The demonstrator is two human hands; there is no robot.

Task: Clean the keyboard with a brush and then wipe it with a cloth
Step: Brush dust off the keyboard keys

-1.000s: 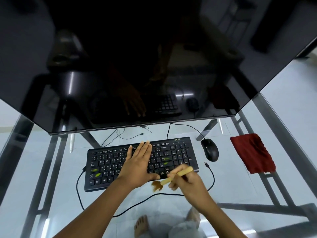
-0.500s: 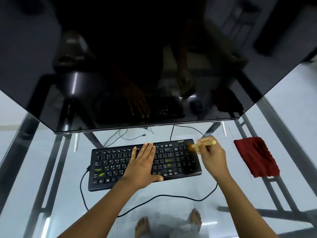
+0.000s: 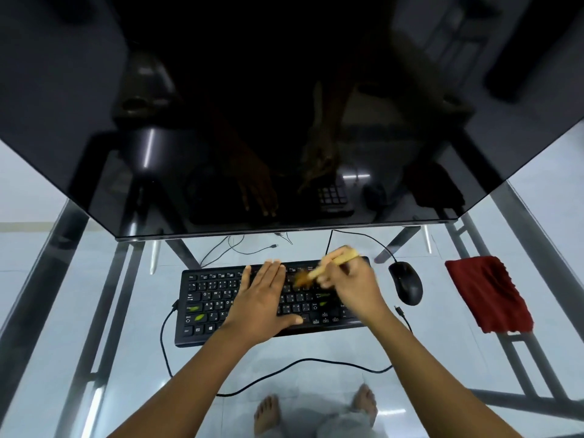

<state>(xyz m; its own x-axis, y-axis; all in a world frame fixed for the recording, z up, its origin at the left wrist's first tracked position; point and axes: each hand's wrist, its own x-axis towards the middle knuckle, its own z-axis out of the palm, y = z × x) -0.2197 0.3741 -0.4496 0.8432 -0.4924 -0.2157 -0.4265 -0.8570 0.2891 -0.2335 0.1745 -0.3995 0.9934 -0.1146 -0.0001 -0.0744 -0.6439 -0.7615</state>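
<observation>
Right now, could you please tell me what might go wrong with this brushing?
The left hand lies flat across the middle keys of the keyboard, so the brush in the right hand could miss dirt beneath it. Debris flicked rightward might land on the mouse close beside the keyboard.

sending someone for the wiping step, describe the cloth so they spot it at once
Start at the big dark monitor and drop to the black keyboard on the glass desk below it. Go right past the black mouse; the cloth lies crumpled near the desk's right edge. It is the only dark red, soft thing there.
</observation>
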